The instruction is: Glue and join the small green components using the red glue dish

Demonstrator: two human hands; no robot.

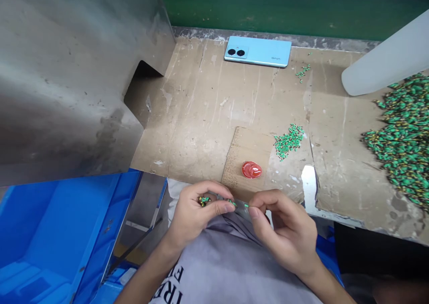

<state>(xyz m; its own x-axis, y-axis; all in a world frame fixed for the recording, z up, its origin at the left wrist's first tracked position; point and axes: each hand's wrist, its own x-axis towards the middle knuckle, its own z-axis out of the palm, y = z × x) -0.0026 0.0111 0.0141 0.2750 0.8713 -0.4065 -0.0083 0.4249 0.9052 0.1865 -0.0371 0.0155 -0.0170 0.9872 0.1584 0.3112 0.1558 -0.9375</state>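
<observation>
My left hand point(197, 208) is curled closed near the table's front edge, cupping several small green parts point(203, 201) in its palm and pinching one end of a thin metal strip point(238, 204). My right hand point(284, 226) pinches the other end of that strip between thumb and forefinger. A few green parts sit along the strip between the two hands. Both hands hover above my grey shirt, just in front of the cardboard-covered table point(208, 116).
A small heap of green parts point(288, 141) and a red cap point(251, 169) lie just beyond my hands. A large pile of green parts point(404, 139) fills the right side. A light blue phone point(258, 51) lies at the back. A metal chute point(67, 72) and blue bin point(50, 241) stand left.
</observation>
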